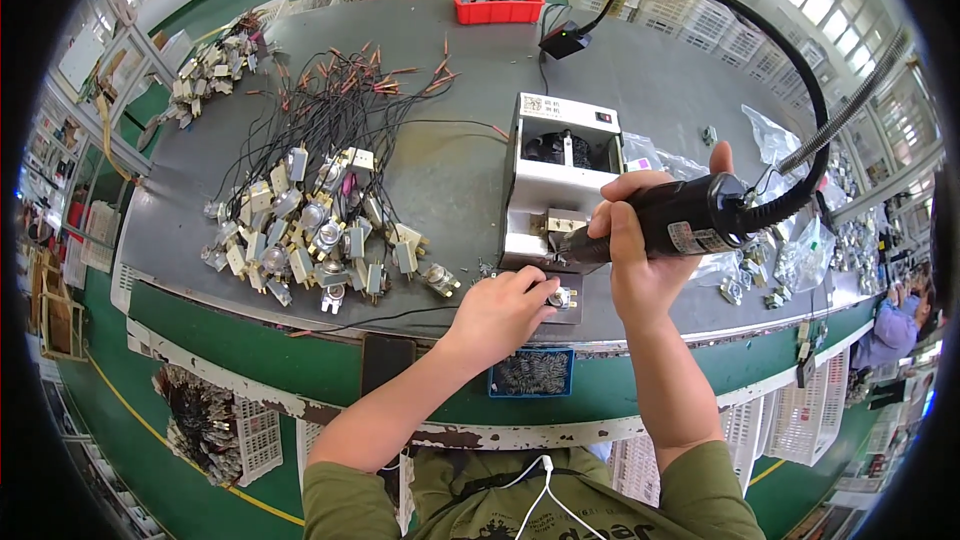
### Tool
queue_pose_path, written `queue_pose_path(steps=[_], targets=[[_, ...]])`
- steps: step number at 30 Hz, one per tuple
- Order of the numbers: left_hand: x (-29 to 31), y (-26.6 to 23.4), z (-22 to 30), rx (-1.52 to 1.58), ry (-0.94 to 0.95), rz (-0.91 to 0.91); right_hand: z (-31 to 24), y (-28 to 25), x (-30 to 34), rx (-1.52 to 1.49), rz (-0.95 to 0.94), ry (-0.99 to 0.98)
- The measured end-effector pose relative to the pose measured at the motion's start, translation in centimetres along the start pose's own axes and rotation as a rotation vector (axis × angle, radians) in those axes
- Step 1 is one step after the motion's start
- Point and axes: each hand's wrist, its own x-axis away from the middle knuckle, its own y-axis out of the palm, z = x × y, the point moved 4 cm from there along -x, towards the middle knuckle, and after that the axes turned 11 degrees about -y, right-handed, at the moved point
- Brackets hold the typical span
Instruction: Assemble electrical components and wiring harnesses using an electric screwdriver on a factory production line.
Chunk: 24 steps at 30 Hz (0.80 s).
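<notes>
My right hand is wrapped round a black electric screwdriver that hangs from a cable and a coiled spring. The driver's tip points down and left, at the front of a white and grey screw feeder; its exact contact is hard to make out. My left hand lies low at the table's front edge, with fingers closed on a small metal thermostat with prongs. That part rests on a dark plate just before the feeder, and my fingers cover much of it. A black wire runs left from under this hand.
Thermostats with black wires lie heaped on the left, beside one loose unit. A blue tray of screws sits below the table edge. Clear bags and small parts spread rightward. Far back stand a red bin and a black adapter.
</notes>
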Motion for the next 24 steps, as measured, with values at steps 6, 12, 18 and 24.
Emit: queue_pose_path(steps=[6, 12, 18, 24], targets=[[0.0, 0.1, 0.0, -0.009, -0.003, -0.001, 0.0, 0.2, 0.2, 0.043, -0.041, 0.007], [0.1, 0.0, -0.1, 0.002, -0.018, 0.001, -2.1, -1.9, 1.9, -0.046, -0.053, 0.103], [-0.3, -0.1, 0.0, -0.018, -0.039, -0.048, -1.0, -3.6, 3.5, 0.021, -0.001, 0.133], [-0.2, 0.1, 0.1, -0.017, -0.052, -0.052, -0.6, -3.4, 3.8, 0.052, -0.074, 0.126]])
